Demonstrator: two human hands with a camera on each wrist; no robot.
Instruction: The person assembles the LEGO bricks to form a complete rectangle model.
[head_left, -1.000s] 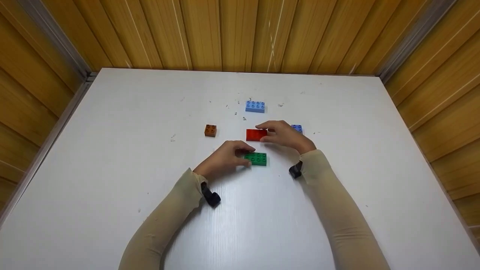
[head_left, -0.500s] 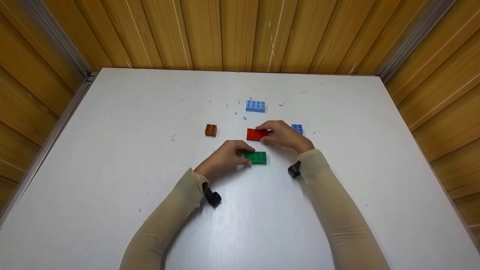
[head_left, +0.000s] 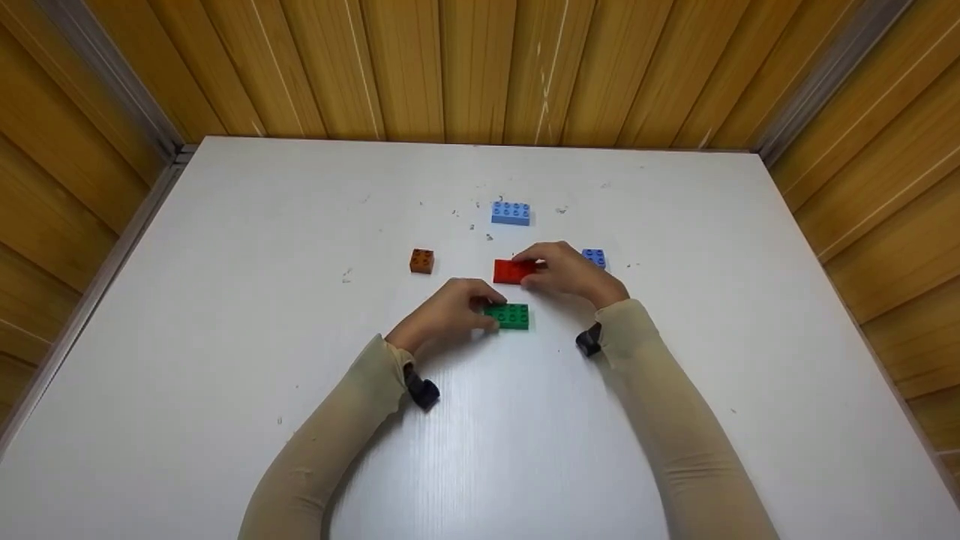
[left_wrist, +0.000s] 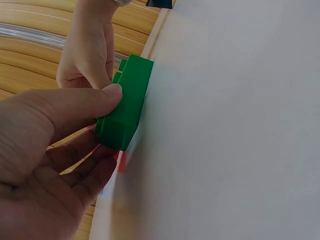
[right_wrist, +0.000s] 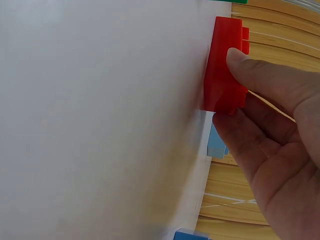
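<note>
Left grip (left_wrist: 47, 185) pinches green brick (left_wrist: 131, 97), thumb on one long side, studs facing frame left. Right grip (left_wrist: 90, 47) beyond, partly hidden. Bit of red brick (left_wrist: 122, 163) below green one. Worktop (left_wrist: 230, 125) at right, plank wall (left_wrist: 30, 15) behind.

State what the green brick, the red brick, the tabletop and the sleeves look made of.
Green brick and red brick: probably hard plastic, smooth with slight sheen, given the crisp edges and moulded-looking studs.
Tabletop: perhaps laminated board, smooth white, showing blurred reflections.
Sleeves: apparently thin matte fabric, judging by the creases.
</note>
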